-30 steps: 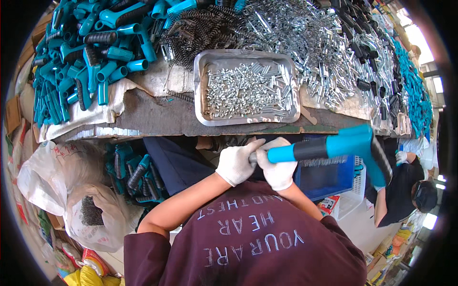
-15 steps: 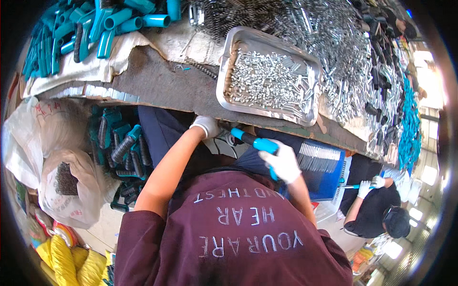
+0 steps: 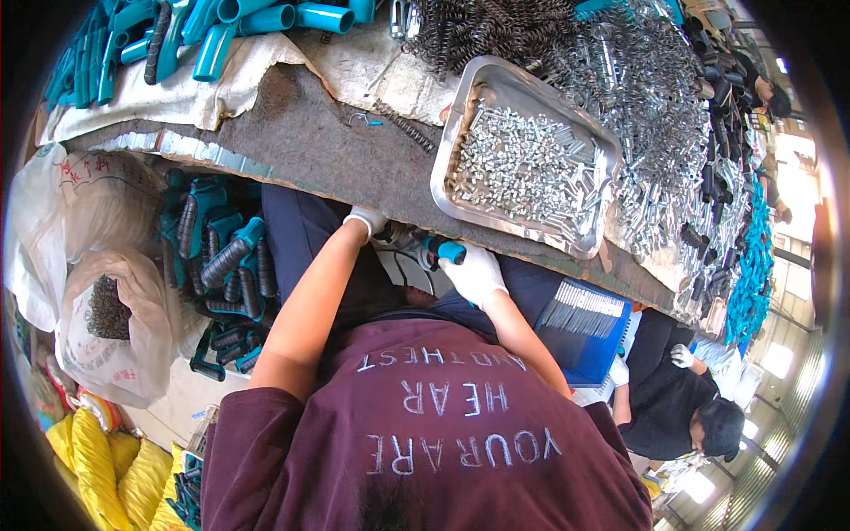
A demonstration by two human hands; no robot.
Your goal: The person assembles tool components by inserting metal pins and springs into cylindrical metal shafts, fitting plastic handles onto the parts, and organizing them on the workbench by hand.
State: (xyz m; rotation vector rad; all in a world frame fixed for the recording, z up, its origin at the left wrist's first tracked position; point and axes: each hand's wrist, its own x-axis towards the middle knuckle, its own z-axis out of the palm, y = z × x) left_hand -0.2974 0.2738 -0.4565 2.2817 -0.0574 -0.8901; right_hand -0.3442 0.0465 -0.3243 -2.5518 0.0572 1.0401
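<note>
My right hand (image 3: 475, 273), in a white glove, is closed round a teal tool handle (image 3: 452, 253) with a black band. That handle points in under the bench edge, and its far end is hidden there. My left hand (image 3: 366, 218), also gloved, reaches to the underside of the same edge. Its fingers are out of sight, so what it may hold does not show. Between the two hands lie some dark and metallic parts (image 3: 403, 243) that I cannot make out. On the bench above stands a metal tray (image 3: 449, 168) full of small silvery pins.
Springs (image 3: 478, 35) and metal parts are heaped behind the tray. Teal tubes (image 3: 257, 22) fill the far left. Black-gripped teal handles (image 3: 226, 257) are piled at my left, beside plastic sacks (image 3: 115, 327). A blue bin (image 3: 567, 358) stands at my right, near a co-worker (image 3: 677, 398).
My right hand has moved left and forward, taking the teal handle in under the bench edge. My left hand has shifted slightly left. The co-worker's hands have moved apart.
</note>
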